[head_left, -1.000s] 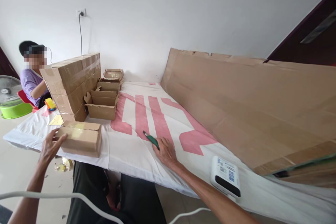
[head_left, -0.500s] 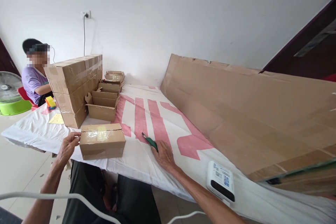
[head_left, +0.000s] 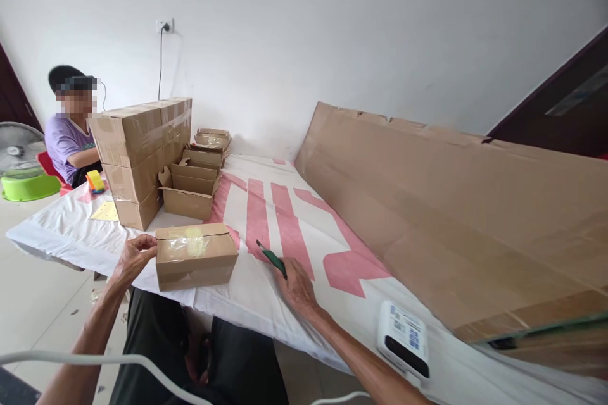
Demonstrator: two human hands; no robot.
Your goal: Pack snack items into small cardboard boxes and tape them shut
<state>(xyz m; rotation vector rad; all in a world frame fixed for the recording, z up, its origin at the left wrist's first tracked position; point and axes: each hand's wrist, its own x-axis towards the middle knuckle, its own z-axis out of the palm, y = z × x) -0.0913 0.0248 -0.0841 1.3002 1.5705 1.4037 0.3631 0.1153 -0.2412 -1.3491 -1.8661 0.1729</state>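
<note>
A small taped cardboard box point(head_left: 196, 255) lies near the front edge of the table on a white cloth with pink shapes point(head_left: 266, 215). My left hand point(head_left: 134, 255) grips the box's left end with curled fingers. My right hand point(head_left: 296, 284) rests on the cloth, closed around a green-handled cutter point(head_left: 272, 257) whose tip points away to the left. About a hand's width of cloth separates the box from the cutter.
A stack of sealed boxes point(head_left: 140, 158) and open-flapped boxes point(head_left: 190, 191) stand behind. A large cardboard sheet point(head_left: 451, 202) leans along the right. A white device point(head_left: 405, 337) lies near my right forearm. A person point(head_left: 71, 133) sits at far left beside a fan point(head_left: 21, 161).
My left hand has pulled the small box to the right along the front edge, turning it taped side up, closer to the cutter. My right hand has stayed put.
</note>
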